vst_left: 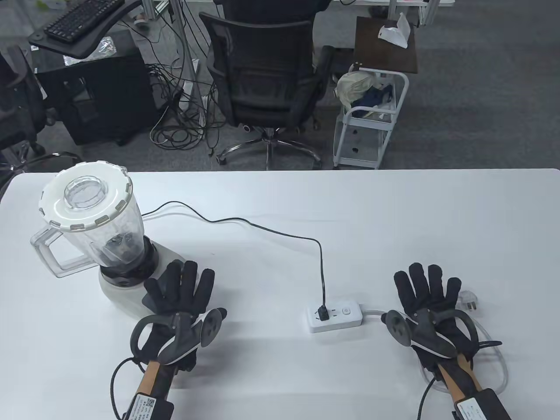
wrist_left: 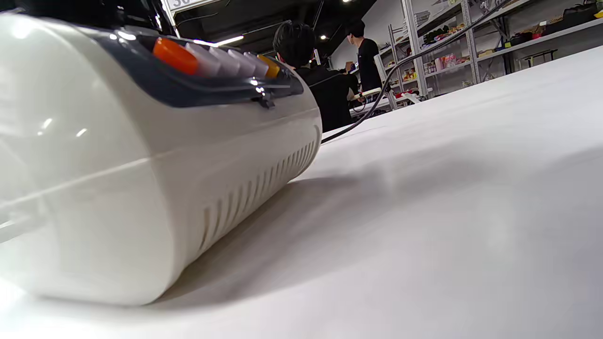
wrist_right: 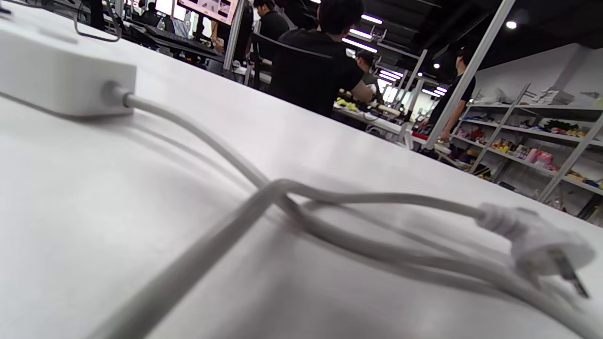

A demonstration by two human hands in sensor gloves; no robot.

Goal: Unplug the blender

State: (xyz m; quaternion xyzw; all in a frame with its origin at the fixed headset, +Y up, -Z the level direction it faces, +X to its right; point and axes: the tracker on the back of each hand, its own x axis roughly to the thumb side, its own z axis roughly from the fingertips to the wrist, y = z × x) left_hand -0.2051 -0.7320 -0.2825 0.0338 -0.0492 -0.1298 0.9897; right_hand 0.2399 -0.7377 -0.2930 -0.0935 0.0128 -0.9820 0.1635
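Note:
The blender [vst_left: 94, 232] stands at the table's left, a clear jar with a white lid on a white base [wrist_left: 141, 179]. Its black cord [vst_left: 262, 227] runs right to a black plug [vst_left: 323, 312] seated in a white power strip [vst_left: 335, 315]. My left hand [vst_left: 181, 291] lies flat with fingers spread, just right of the blender base. My right hand [vst_left: 426, 291] lies flat with fingers spread, right of the power strip, holding nothing. The strip also shows in the right wrist view [wrist_right: 61, 75].
The strip's own white cable [wrist_right: 282, 197] loops under and around my right hand and ends in a loose white plug [vst_left: 470, 302], also in the right wrist view [wrist_right: 541, 242]. An office chair [vst_left: 267, 83] and a white cart [vst_left: 372, 118] stand beyond the table's far edge.

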